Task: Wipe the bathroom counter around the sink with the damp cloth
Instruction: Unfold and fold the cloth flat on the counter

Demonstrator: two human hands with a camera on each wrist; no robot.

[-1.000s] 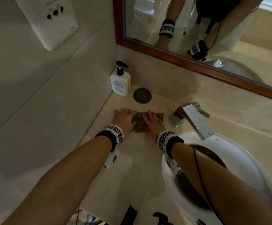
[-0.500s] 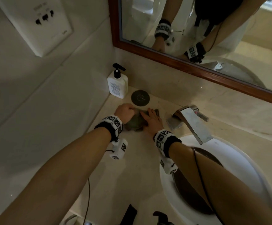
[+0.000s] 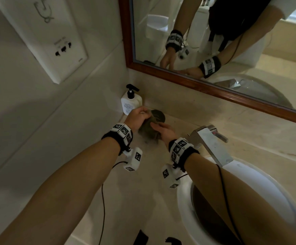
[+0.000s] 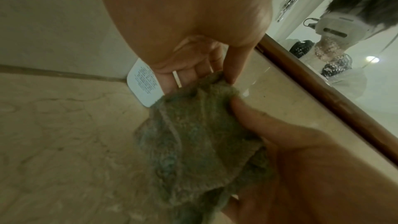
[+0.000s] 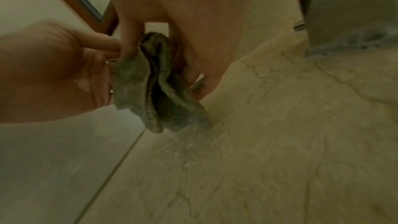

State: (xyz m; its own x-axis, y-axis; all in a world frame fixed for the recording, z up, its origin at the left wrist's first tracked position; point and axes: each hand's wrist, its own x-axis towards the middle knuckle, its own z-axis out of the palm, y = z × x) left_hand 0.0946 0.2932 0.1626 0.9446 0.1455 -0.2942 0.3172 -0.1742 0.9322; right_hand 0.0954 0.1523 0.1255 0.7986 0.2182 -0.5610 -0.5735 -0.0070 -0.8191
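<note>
The damp grey-green cloth (image 3: 148,132) hangs bunched between both hands, just above the beige marble counter (image 3: 143,183) near the back left corner. My left hand (image 3: 141,114) pinches its upper edge (image 4: 215,77) with fingers and thumb. My right hand (image 3: 158,129) grips the cloth's right side, thumb on top (image 4: 247,108). In the right wrist view the folded cloth (image 5: 159,83) droops from the right hand's fingers (image 5: 129,40), its lower corner at the counter (image 5: 280,142). The white sink (image 3: 276,200) lies to the right under my right forearm.
A white pump soap bottle (image 3: 130,103) stands in the corner just behind my left hand. A dark round disc (image 3: 159,115) on the counter is partly hidden by the cloth. The chrome faucet (image 3: 212,144) juts over the basin. A wood-framed mirror (image 3: 214,89) runs above.
The cloth lay flat under both palms on the counter; now both hands have gathered and lifted it, shifting back toward the soap bottle and the dark disc.
</note>
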